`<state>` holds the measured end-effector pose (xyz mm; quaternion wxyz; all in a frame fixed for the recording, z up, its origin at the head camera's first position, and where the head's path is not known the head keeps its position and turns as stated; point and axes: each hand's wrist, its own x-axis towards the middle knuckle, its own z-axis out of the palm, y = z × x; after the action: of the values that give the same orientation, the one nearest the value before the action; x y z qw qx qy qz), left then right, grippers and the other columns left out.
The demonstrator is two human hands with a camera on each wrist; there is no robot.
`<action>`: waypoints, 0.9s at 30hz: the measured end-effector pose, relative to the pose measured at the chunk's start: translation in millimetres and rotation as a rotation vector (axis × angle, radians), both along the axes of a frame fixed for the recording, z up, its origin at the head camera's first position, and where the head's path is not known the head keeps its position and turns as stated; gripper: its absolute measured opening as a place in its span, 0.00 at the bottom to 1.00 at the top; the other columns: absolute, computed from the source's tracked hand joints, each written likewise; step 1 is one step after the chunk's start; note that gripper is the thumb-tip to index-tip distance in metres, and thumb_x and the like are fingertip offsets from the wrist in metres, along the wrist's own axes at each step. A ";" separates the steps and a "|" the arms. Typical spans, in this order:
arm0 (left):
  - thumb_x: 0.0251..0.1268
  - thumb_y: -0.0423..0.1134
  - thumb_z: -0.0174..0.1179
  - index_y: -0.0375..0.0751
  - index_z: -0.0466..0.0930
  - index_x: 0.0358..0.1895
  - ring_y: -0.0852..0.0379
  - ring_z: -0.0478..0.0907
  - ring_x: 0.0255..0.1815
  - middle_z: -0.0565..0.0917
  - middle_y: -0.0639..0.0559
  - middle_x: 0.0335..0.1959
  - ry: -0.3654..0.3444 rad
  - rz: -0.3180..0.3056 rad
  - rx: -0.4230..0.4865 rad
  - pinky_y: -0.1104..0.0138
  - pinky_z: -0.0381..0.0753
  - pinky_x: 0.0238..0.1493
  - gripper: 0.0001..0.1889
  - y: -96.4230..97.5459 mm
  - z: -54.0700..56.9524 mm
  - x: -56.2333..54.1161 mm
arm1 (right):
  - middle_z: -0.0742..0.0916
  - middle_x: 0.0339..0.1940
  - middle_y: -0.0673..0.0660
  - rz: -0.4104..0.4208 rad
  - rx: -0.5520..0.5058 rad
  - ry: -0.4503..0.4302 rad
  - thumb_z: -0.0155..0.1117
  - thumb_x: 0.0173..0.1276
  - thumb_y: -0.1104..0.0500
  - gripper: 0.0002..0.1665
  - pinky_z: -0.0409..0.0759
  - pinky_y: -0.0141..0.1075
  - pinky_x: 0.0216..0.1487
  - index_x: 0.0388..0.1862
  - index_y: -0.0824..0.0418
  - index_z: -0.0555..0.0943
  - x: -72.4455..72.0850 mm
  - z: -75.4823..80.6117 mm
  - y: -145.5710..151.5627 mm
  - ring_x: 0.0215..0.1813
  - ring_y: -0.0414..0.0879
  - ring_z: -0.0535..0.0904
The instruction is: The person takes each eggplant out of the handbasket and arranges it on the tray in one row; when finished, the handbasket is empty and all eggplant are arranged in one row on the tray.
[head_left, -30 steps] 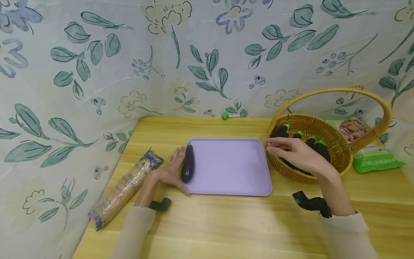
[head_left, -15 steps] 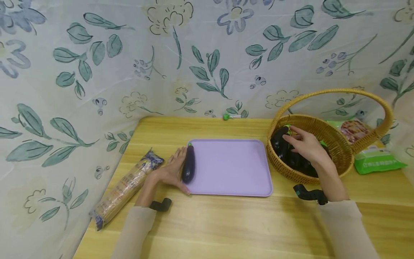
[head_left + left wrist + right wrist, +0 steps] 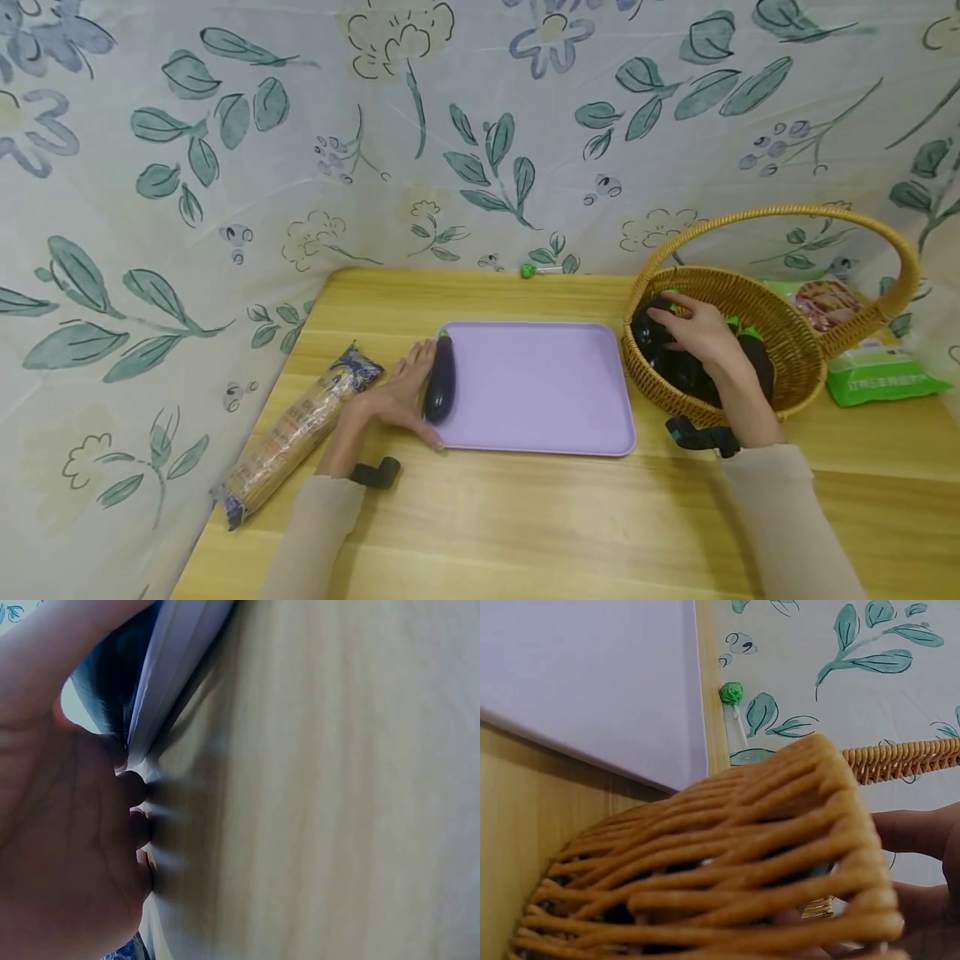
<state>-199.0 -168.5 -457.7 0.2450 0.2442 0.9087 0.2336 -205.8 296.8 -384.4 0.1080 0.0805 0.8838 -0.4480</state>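
My left hand (image 3: 397, 396) lies at the left edge of the lilac tray (image 3: 536, 387), fingers extended along it and thumb at its near corner. Beside that hand, a small dark purple eggplant (image 3: 441, 379) with a green tip rests along the tray's left side. In the left wrist view my left palm (image 3: 71, 840) is next to the tray's raised edge (image 3: 176, 664). My right hand (image 3: 705, 329) reaches into the wicker basket (image 3: 795, 367), fingertips over a dark eggplant (image 3: 647, 333) at its left side; I cannot tell whether they grip it. Several more eggplants (image 3: 756, 358) lie there.
A clear pack of noodles (image 3: 292, 442) lies slanted left of the tray. Green-and-yellow food packets (image 3: 885, 371) stand behind and right of the basket. The basket's tall handle (image 3: 787, 212) arches over it. A green lollipop (image 3: 528, 271) lies at the wooden table's (image 3: 525, 517) back edge.
My right hand has moved from above the basket's left rim down among the eggplants, its fingers coming over the leftmost one. The left hand stays at the tray's edge.
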 end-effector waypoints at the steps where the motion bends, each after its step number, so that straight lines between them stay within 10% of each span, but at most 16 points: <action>1: 0.30 0.63 0.86 0.36 0.20 0.82 0.39 0.19 0.86 0.23 0.37 0.84 0.001 -0.001 0.000 0.43 0.29 0.86 0.88 0.3 0.4 0.0 | 0.65 0.77 0.81 -0.007 0.001 -0.004 0.50 0.81 0.40 0.46 0.85 0.54 0.63 0.86 0.62 0.51 -0.7 0.1 -0.6 0.59 0.66 0.85; 8: 0.30 0.62 0.86 0.36 0.20 0.82 0.39 0.19 0.86 0.24 0.36 0.85 0.001 0.001 0.013 0.43 0.28 0.86 0.88 1.1 0.6 -0.4 | 0.71 0.74 0.80 -0.012 0.050 -0.025 0.53 0.80 0.41 0.47 0.74 0.63 0.72 0.85 0.65 0.51 -4.8 -0.5 -2.7 0.43 0.50 0.91; 20: 0.25 0.68 0.84 0.39 0.19 0.82 0.42 0.17 0.86 0.22 0.39 0.85 -0.004 0.009 0.033 0.44 0.25 0.85 0.91 -3.8 -10.1 -3.2 | 0.70 0.73 0.82 -0.042 0.069 -0.002 0.60 0.77 0.46 0.49 0.92 0.40 0.44 0.83 0.70 0.52 -5.2 0.0 -13.2 0.30 0.38 0.89; 27: 0.25 0.70 0.84 0.38 0.20 0.83 0.39 0.18 0.85 0.23 0.37 0.85 -0.010 0.006 0.074 0.40 0.26 0.84 0.91 -3.3 -9.3 -3.1 | 0.71 0.74 0.79 -0.081 0.004 -0.019 0.60 0.78 0.49 0.46 0.92 0.42 0.46 0.84 0.66 0.53 -0.3 1.5 -11.4 0.39 0.41 0.89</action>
<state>-202.1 -171.7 -467.0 0.2396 0.2493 0.8988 0.2692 -206.1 285.4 -382.8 0.0981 0.1206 0.8797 -0.4494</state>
